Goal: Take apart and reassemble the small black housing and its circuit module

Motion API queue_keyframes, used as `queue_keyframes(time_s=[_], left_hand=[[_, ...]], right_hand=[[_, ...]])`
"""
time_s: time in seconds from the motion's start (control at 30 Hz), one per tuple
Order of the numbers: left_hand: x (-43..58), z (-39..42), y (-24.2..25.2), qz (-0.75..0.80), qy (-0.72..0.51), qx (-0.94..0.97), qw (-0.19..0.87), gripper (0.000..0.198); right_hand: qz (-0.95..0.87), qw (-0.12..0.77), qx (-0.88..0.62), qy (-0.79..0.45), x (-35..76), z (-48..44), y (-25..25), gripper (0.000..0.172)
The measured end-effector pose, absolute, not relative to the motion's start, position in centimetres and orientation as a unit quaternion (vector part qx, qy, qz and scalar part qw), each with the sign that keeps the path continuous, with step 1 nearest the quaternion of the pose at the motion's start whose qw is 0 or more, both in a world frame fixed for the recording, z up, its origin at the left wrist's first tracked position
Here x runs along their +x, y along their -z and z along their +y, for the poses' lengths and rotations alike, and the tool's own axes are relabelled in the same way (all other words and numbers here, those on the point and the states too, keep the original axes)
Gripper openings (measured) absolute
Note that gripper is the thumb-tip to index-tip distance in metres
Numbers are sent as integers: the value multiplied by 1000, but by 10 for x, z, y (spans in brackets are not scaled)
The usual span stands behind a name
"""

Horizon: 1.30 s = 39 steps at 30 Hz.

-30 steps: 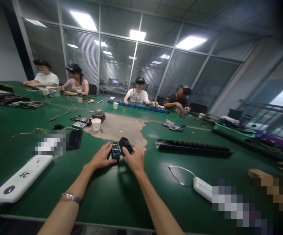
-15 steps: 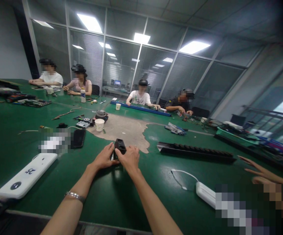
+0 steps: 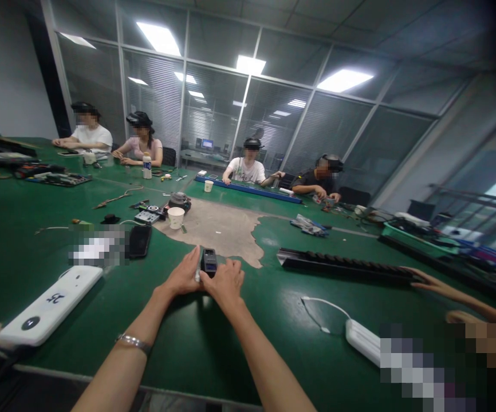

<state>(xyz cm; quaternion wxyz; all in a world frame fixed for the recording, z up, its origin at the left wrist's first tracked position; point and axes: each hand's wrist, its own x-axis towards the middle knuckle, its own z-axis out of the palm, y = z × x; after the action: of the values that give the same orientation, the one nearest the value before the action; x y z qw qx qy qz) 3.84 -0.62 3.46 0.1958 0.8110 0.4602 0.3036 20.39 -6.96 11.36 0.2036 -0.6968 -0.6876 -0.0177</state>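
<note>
Our left hand (image 3: 182, 278) and right hand (image 3: 225, 282) meet on the green desk (image 3: 196, 349) — both sets of fingers closed around a small black device (image 3: 209, 261), held upright between them.

Your left hand (image 3: 183, 277) and right hand (image 3: 224, 283) cover the lower half of the small black device (image 3: 208, 261). Whether the left fingers grip it or only rest on it cannot be told. At ten o'clock a pixelated patch (image 3: 97, 250) hides something on the desk (image 3: 213, 355). At four o'clock another patch (image 3: 420, 360) swallows the white power strip's (image 3: 362, 340) far end.
</note>
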Motion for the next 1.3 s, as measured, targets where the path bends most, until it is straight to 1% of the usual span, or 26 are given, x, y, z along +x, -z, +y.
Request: queue_keyframes(time_s=[0.1,0.23,0.4,0.47,0.73,0.9,1.0,1.13,1.3], left_hand=[[39,-5,-33,467,-295,812,187,129],[39,-3,-31,466,-286,818,179,121],[38,-3,-28,460,-288,825,160,106],[38,-3,-28,457,-287,827,157,104],[37,0,-25,460,-286,827,153,107],[36,-1,-26,472,-280,820,164,117],[36,-3,-28,481,-269,819,160,118],[36,-3,-30,478,-262,825,149,110],[35,-2,-29,476,-253,830,141,109]], right_hand=[[-685,193,-702,-3,207,-73,-108,51],[-679,214,-702,3,209,-74,-107,57],[-678,223,-700,13,205,-73,-109,54],[-676,226,-701,17,204,-73,-108,53],[-672,244,-700,5,201,-73,-111,50],[-650,310,-694,-6,208,-69,-127,47],[-639,354,-682,9,229,-63,-129,49],[-625,389,-676,34,277,-55,-116,48],[-603,404,-687,34,330,-54,-92,44]])
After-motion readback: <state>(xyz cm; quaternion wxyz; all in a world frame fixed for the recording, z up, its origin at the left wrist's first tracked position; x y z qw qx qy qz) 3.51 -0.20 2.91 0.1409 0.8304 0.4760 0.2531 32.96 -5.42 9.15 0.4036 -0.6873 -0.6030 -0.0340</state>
